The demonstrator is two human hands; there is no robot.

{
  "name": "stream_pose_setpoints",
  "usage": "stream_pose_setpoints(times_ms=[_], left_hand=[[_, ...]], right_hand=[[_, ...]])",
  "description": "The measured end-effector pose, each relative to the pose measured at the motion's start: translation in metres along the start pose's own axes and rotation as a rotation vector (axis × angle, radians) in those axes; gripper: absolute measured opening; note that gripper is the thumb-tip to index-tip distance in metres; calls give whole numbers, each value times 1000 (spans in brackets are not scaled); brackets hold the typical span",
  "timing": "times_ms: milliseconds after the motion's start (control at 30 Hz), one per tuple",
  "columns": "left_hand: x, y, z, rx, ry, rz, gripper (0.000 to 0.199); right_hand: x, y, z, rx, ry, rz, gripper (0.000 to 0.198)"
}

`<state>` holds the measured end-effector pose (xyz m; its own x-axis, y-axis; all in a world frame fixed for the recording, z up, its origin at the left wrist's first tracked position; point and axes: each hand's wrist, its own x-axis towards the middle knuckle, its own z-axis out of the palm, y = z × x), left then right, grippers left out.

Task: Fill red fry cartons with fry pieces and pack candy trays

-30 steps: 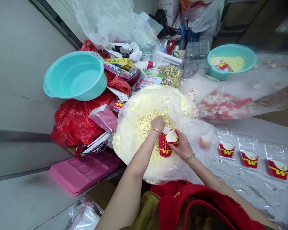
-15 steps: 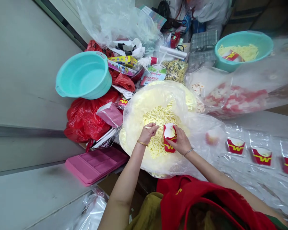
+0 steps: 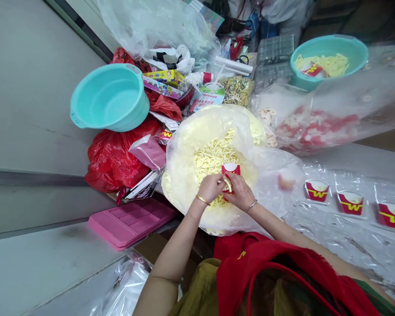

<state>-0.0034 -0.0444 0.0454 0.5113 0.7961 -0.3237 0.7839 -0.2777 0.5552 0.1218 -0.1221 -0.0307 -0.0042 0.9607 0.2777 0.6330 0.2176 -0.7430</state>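
Note:
My right hand (image 3: 240,192) grips a red fries box (image 3: 231,167) with a white inside and yellow marking, holding it over an open clear plastic bag (image 3: 181,153). Against the box's front, the fingers of my left hand (image 3: 212,187) are pinched together. A pale yellow fry-shaped stick (image 3: 228,184) shows at these fingertips, partly hidden by both hands. Below them, a heap of similar fry-shaped sticks (image 3: 213,153) fills the middle of the bag.
To the right, several red fries boxes (image 3: 350,202) lie in clear plastic trays. A turquoise basin (image 3: 362,55) with sticks and a box stands back right; another turquoise basin (image 3: 108,101) rests on red bags (image 3: 115,164). Pink trays (image 3: 131,221) lie at left.
My left hand has moved right, bringing a stick from beside the fries box to its front. My right hand still holds the box, now turned more upright. The view has shifted slightly.

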Motion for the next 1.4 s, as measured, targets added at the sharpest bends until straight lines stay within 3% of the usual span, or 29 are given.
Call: stream_pose_setpoints(times_ms=[100,233,300,400,467,567,733,867,1100,1400], left_hand=[[-3,12,17,165,4,-15,15],[8,-3,15,-99,-125,57,18],[26,-20,9,-135,-25,-13,21],[60,-46,4,71,220,-212,22],[81,-61,7,156,264,-315,17],[96,-76,15,115,236,-354,7],[84,-90,17,74,250,-281,6],[76,-86,19,166,322,-242,18],[76,-71,30,425,204,-279,16],[66,-84,29,214,276,-178,10]], right_hand=[[-7,5,1,24,5,-5,65],[-14,16,0,37,21,71,71],[-14,21,-1,39,32,119,72],[-12,25,-2,37,40,154,72],[-11,27,-3,36,41,156,74],[-10,28,-5,36,45,158,74],[-11,29,-5,35,30,173,72],[-11,26,-1,40,21,174,74],[-14,23,-2,43,16,179,73],[-17,21,-4,29,15,175,72]])
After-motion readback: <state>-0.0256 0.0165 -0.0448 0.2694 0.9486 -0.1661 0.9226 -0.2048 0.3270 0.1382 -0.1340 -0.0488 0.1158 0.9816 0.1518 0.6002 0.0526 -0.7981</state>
